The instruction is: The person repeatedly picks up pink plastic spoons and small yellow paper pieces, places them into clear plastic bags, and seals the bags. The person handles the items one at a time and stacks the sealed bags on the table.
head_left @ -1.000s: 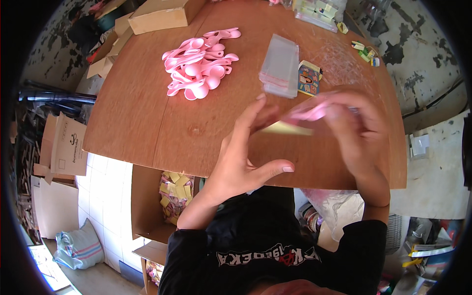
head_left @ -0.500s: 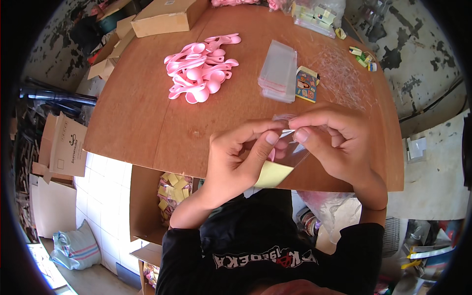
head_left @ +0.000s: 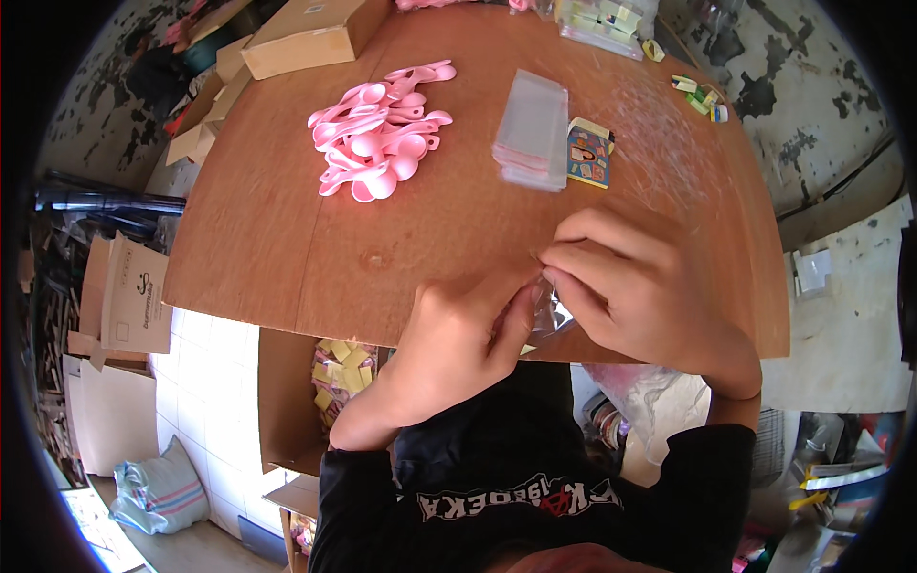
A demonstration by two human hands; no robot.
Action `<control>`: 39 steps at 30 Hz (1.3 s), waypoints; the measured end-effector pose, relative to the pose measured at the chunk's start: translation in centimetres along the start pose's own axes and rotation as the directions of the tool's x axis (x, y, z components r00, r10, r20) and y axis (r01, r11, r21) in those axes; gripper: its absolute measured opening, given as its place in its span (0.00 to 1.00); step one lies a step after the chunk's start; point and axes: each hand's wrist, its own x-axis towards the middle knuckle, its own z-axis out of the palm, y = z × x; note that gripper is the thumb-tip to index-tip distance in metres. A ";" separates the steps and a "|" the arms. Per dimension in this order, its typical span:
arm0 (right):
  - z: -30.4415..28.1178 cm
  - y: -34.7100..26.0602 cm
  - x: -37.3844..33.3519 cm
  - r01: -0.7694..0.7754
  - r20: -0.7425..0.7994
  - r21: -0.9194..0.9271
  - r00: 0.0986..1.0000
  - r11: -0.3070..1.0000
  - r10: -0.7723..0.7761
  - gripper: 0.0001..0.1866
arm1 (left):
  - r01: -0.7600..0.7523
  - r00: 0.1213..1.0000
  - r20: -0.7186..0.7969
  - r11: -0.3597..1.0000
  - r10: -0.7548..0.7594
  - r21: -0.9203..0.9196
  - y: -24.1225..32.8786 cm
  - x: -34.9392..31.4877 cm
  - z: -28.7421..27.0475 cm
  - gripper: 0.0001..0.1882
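Observation:
Near the table's front edge, my left hand (head_left: 466, 329) and my right hand (head_left: 626, 286) meet, both with fingers pinched at the top of a small clear plastic bag (head_left: 551, 313). Most of the bag is behind the fingers, and its contents are hidden. A small pale yellow corner (head_left: 528, 350) shows below my left hand. Beyond my hands lies a stack of flat clear plastic bags (head_left: 531, 129), with a small pile of blue picture cards (head_left: 589, 160) close on its right. To the left sits a heap of pink plastic spoons (head_left: 380, 138).
Thin clear plastic strips (head_left: 659, 134) litter the table's right side, near small green and yellow rolls (head_left: 702, 99). A closed cardboard box (head_left: 310, 38) stands at the back left. Below the front edge, an open carton (head_left: 291, 396) holds several yellow-topped packets (head_left: 344, 368).
My fingers have drawn together at the bag's top, and my left hand has rolled over. The yellow piece and the pink bit seen before are now mostly hidden. The view has shifted slightly.

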 end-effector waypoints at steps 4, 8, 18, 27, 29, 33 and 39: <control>-0.1 0.3 -0.4 -0.014 0.105 -0.015 0.994 1.000 0.016 0.05 | -0.121 0.983 0.159 0.975 0.092 0.184 -0.5 -0.1 -0.8 0.12; -0.2 0.4 -0.9 -0.198 0.215 0.191 0.964 0.961 0.156 0.07 | -0.136 0.968 0.229 0.983 0.106 0.120 -0.9 -0.3 -0.8 0.12; -1.3 2.2 -2.6 -0.099 -0.181 0.809 0.896 0.580 0.405 0.02 | -0.073 0.980 -0.198 0.885 -0.022 -0.459 -0.3 -1.9 0.8 0.08; -6.1 25.6 -7.5 -0.810 0.203 0.081 0.584 0.581 0.786 0.11 | -0.086 0.960 -0.278 0.927 -0.020 -0.365 -0.7 -1.1 0.1 0.13; -3.4 26.1 -9.5 -0.779 -0.062 0.161 0.605 0.606 0.794 0.14 | -0.070 0.965 -0.260 0.908 -0.044 -0.413 -0.4 -1.1 0.1 0.12; -1.1 15.6 -5.7 -0.608 -0.063 0.366 0.739 0.705 0.670 0.20 | -0.038 0.958 -0.269 0.892 -0.095 -0.451 -0.6 -1.1 0.6 0.05; 0.2 1.5 -0.8 -0.299 0.231 0.678 0.954 0.672 0.191 0.19 | -0.023 0.966 -0.226 0.831 -0.125 -0.556 -1.1 0.6 1.9 0.06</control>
